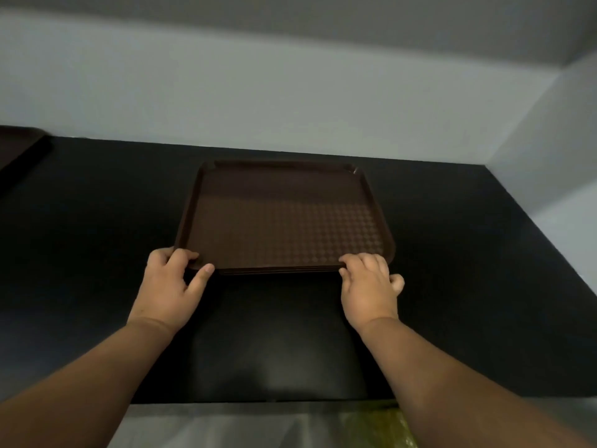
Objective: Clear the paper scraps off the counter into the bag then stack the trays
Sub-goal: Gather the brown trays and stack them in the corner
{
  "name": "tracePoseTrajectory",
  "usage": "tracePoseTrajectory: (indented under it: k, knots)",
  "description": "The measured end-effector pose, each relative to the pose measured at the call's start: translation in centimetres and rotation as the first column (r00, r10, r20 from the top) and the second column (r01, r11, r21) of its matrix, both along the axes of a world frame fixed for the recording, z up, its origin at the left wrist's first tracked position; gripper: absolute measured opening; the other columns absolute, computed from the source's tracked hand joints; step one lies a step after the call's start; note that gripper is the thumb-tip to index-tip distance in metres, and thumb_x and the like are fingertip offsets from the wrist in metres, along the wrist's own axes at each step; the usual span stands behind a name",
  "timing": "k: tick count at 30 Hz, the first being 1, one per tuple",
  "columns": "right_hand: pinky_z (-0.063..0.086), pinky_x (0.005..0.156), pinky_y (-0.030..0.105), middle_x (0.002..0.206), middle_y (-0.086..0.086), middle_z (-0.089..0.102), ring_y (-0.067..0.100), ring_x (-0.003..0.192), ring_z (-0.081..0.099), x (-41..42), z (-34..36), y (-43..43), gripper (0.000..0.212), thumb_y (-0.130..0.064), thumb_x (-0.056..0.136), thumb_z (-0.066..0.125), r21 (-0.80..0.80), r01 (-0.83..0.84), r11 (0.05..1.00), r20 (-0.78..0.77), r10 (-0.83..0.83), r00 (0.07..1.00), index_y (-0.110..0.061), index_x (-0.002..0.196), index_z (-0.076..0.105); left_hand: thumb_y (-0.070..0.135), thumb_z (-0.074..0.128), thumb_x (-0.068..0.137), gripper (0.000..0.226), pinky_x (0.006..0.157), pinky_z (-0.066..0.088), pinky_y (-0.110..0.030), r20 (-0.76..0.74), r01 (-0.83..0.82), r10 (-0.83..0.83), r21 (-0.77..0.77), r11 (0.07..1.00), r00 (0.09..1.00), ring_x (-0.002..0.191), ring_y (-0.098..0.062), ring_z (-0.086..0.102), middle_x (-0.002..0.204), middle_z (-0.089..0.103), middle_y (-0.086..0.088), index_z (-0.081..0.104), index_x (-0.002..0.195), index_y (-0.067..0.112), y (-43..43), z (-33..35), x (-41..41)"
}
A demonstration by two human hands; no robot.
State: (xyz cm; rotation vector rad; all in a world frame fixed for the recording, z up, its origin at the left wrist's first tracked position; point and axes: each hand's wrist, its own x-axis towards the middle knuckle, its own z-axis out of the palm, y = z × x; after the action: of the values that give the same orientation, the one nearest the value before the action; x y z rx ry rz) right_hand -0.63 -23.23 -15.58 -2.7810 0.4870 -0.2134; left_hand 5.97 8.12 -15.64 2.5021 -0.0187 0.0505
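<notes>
Tray stack [284, 218] sat on bench [97, 237], several rims showing at near edge. Left grip [171, 282] held stack's near-left corner; right grip [368, 286] pinched near-right corner. Another tray [19, 147] lay far left of stack. Best move, judged: press both corners evenly, square rims, avoid skewing top tray.

You've got a black counter [97, 253] stretched out in front of you, matte and dark from the near edge to the back. Sitting flat in the middle of it is a stack of brown trays [284, 221], edges lined up, the top one showing a waffle-textured face. Far off to your left, well apart from the stack, another brown tray [19, 147] lies at the counter's end, mostly cut off from view.
</notes>
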Motion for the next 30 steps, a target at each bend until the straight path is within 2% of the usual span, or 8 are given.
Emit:
tracePoseTrajectory:
  k: [2, 6, 9, 12, 16, 20, 26, 30]
  knots:
    - [0.023, 0.102, 0.042, 0.125, -0.017, 0.05, 0.009, 0.129, 0.034, -1.4, 0.2, -2.7, 0.03, -0.034, 0.102, 0.042, -0.024, -0.03, 0.999, -0.028, 0.03, 0.999, -0.041, 0.129, 0.053, 0.053, 0.062, 0.089, 0.05, 0.096, 0.05, -0.04, 0.005, 0.092, -0.093, 0.083, 0.992, 0.996, 0.107, -0.016, 0.052, 0.132, 0.038, 0.0, 0.058, 0.13, 0.025, -0.1, -0.1, -0.7]
    - [0.022, 0.099, 0.041, 0.125, -0.019, 0.05, 0.005, 0.129, 0.035, -5.0, 0.2, -8.0, 0.028, -0.035, 0.102, 0.043, -0.041, 0.019, 0.999, -0.049, -0.021, 0.999, -0.042, 0.126, 0.055, 0.05, 0.066, 0.084, 0.051, 0.113, 0.037, -0.051, 0.078, 0.241, -0.254, 0.149, 0.959, 0.964, 0.142, -0.035, 0.032, 0.153, 0.03, -0.017, 0.067, 0.123, 0.018, -3.5, -1.1, -3.3]
    - [0.021, 0.093, 0.039, 0.123, -0.017, 0.054, 0.006, 0.128, 0.039, -8.0, -0.1, -11.7, 0.025, -0.03, 0.101, 0.047, -0.051, 0.085, 0.995, -0.016, -0.086, 0.996, -0.039, 0.121, 0.059, 0.057, 0.056, 0.083, 0.061, 0.114, 0.035, -0.04, 0.077, 0.34, -0.347, 0.094, 0.936, 0.935, 0.143, -0.03, 0.037, 0.158, 0.03, -0.013, 0.066, 0.124, 0.015, -7.6, -1.7, -5.2]
    - [0.02, 0.09, 0.038, 0.123, -0.016, 0.055, 0.007, 0.127, 0.04, -10.0, 0.2, -15.4, 0.024, -0.029, 0.1, 0.048, -0.053, 0.127, 0.99, -0.023, -0.129, 0.991, -0.039, 0.118, 0.061, 0.053, 0.062, 0.085, 0.057, 0.113, 0.034, -0.033, 0.058, 0.361, -0.363, 0.054, 0.931, 0.93, 0.144, -0.026, 0.036, 0.161, 0.026, -0.009, 0.064, 0.129, 0.018, -12.0, -1.9, -5.9]
    - [0.02, 0.109, 0.049, 0.137, -0.014, 0.053, 0.011, 0.145, 0.027, -11.5, 0.8, -20.9, 0.027, -0.029, 0.102, 0.045, -0.037, 0.231, 0.972, -0.081, -0.233, 0.969, -0.039, 0.123, 0.059, 0.056, 0.065, 0.086, 0.055, 0.117, 0.034, -0.047, 0.037, 0.368, -0.368, 0.01, 0.93, 0.929, 0.148, -0.028, 0.027, 0.162, 0.023, -0.004, 0.062, 0.131, 0.025, -18.8, -1.7, -7.2]
    - [0.012, 0.115, 0.052, 0.144, -0.015, 0.05, 0.014, 0.151, 0.017, -12.8, 1.4, -26.4, 0.029, -0.027, 0.103, 0.041, -0.031, 0.277, 0.96, -0.15, -0.278, 0.949, -0.041, 0.123, 0.057, 0.059, 0.061, 0.087, 0.053, 0.123, 0.01, -0.046, 0.046, 0.389, -0.393, 0.076, 0.918, 0.918, 0.151, -0.026, 0.015, 0.161, 0.026, -0.009, 0.063, 0.13, 0.026, -24.7, -1.2, -10.1]
    - [0.014, 0.116, 0.052, 0.146, -0.014, 0.048, 0.015, 0.152, 0.014, -15.1, 1.6, -32.5, 0.031, -0.02, 0.103, 0.042, 0.019, 0.278, 0.96, -0.179, -0.27, 0.946, -0.041, 0.121, 0.056, 0.059, 0.064, 0.084, 0.05, 0.116, 0.034, -0.053, 0.059, 0.384, -0.39, 0.089, 0.919, 0.919, 0.147, -0.028, 0.027, 0.156, 0.035, -0.014, 0.067, 0.12, 0.024, -30.5, -1.5, -14.0]
    - [0.016, 0.116, 0.056, 0.149, -0.015, 0.044, 0.015, 0.152, 0.012, -16.4, 1.6, -35.1, 0.028, -0.023, 0.103, 0.044, 0.061, 0.275, 0.96, -0.173, -0.261, 0.95, -0.041, 0.122, 0.056, 0.062, 0.059, 0.086, 0.051, 0.119, 0.028, -0.052, 0.055, 0.381, -0.39, 0.126, 0.916, 0.919, 0.147, -0.026, 0.025, 0.157, 0.033, -0.012, 0.065, 0.123, 0.027, -33.0, -1.3, -15.3]
